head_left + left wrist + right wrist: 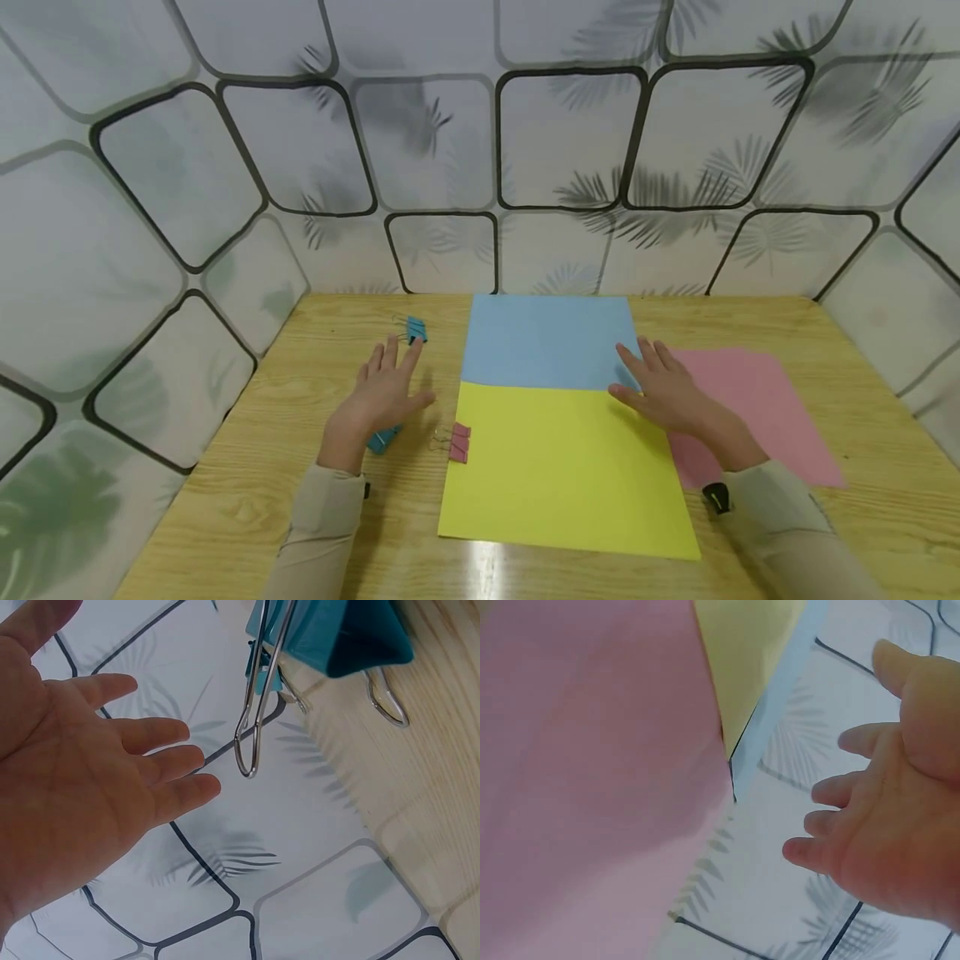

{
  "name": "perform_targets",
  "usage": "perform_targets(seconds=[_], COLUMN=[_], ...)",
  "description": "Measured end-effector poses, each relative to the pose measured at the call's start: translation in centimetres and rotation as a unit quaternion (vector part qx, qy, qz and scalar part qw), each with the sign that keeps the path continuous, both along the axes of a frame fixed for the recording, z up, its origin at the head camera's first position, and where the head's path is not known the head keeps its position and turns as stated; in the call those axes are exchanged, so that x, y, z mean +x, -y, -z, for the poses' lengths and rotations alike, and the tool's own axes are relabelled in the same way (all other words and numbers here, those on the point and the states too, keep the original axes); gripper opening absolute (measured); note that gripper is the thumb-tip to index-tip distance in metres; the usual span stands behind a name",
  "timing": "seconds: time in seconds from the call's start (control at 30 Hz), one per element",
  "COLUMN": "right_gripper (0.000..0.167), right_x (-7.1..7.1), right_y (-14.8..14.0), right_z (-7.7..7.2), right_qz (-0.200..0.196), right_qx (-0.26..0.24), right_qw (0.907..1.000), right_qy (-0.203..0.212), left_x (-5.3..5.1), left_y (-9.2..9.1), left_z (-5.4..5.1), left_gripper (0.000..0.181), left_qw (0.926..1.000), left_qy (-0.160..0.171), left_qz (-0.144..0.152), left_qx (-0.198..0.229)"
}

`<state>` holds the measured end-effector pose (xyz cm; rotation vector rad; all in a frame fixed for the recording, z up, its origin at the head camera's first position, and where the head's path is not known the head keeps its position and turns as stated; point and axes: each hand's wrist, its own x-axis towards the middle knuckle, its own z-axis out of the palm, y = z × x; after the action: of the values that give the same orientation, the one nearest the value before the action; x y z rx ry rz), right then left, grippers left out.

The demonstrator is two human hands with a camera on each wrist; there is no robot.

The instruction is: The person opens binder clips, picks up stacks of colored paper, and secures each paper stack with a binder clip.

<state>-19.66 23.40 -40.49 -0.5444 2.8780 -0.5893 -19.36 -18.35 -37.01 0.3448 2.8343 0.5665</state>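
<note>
Left hand (381, 398); right hand (670, 397) — paper (555, 450) between

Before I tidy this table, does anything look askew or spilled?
Mildly: the pink paper lies right of the yellow paper and blue paper, its top and bottom edges out of line with theirs. I see nothing spilled.

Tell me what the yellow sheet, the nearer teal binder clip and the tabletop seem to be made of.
Yellow sheet: probably matte paper or thin card; flat, with crisp edges and no glare.
Nearer teal binder clip: likely painted metal, smooth with soft sheen; its wire handle looks bare metal, silvery and glinting.
Tabletop: wood or wood-look laminate, glossy, with grain showing and a bright glare.
</note>
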Motion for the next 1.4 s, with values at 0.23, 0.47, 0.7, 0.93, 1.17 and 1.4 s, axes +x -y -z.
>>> perform_targets(seconds=[0.23,0.47,0.7,0.93,1.17,1.4], right_gripper=[0.075,0.077,0.078,0.074,0.084,0.076], right_x=[-2.4,-5.0,-6.5,-7.6,-9.3,-8.9], right_y=[2.1,2.9,4.0,4.9,4.5,5.0], right_z=[-0.1,0.9,1.5,1.6,3.3,2.4], right_qz=[-0.014,-0.013,-0.002,0.023,0.033,0.039], right_qx=[0.029,0.021,0.049,0.06,0.063,0.083], right_qw=[0.9995,0.9997,0.9982,0.9967,0.9952,0.9927], right_qy=[-0.005,0.002,0.036,0.051,0.068,0.078], left_x=[0.0,0.0,0.2,0.4,0.5,0.4], left_y=[0.3,0.3,0.3,0.3,0.4,0.3], left_z=[0.3,0.2,-0.2,-0.7,-0.5,-0.3], left_gripper=[0.082,0.082,0.081,0.079,0.078,0.079], left_qw=[1.0,1.0,0.9999,0.9998,0.9992,0.9991], left_qy=[0.003,0.003,0.011,0.02,0.036,0.04], left_qz=[-0.001,-0.005,-0.006,-0.004,-0.006,-0.01], left_qx=[-0.004,-0.007,-0.001,0.008,0.012,0.011])
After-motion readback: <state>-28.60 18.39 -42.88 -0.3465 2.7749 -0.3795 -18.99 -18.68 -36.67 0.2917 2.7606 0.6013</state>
